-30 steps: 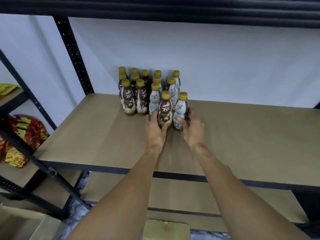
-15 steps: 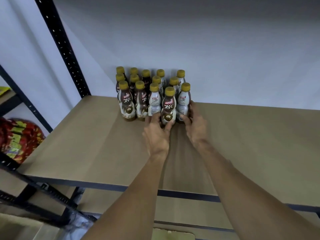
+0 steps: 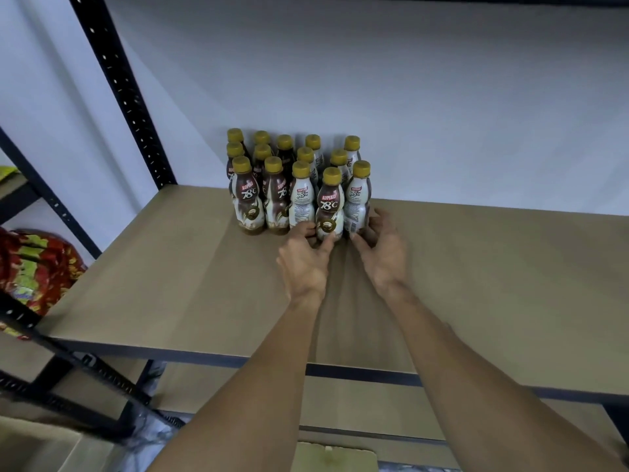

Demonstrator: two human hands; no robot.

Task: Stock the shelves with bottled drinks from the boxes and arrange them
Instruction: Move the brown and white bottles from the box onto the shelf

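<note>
Several small coffee bottles with yellow caps stand in rows at the back of a brown shelf (image 3: 170, 284), against the wall. In the front row, a brown-labelled bottle (image 3: 329, 206) sits slightly ahead of its neighbours, and a white-labelled bottle (image 3: 357, 199) stands at its right. My left hand (image 3: 304, 264) holds the base of the brown-labelled bottle between thumb and fingers. My right hand (image 3: 381, 253) curls round the base of the white-labelled bottle. Both arms reach over the shelf's front edge.
A black perforated upright (image 3: 122, 93) stands left of the bottles. Red and yellow snack packets (image 3: 34, 267) lie on a neighbouring rack at the left. A lower shelf (image 3: 357, 403) and the top of a cardboard box (image 3: 337, 458) show below. Bare shelf extends to the right.
Both hands have pushed the two front-right bottles back toward the group, almost in line with the front row. The view has moved closer to the shelf.
</note>
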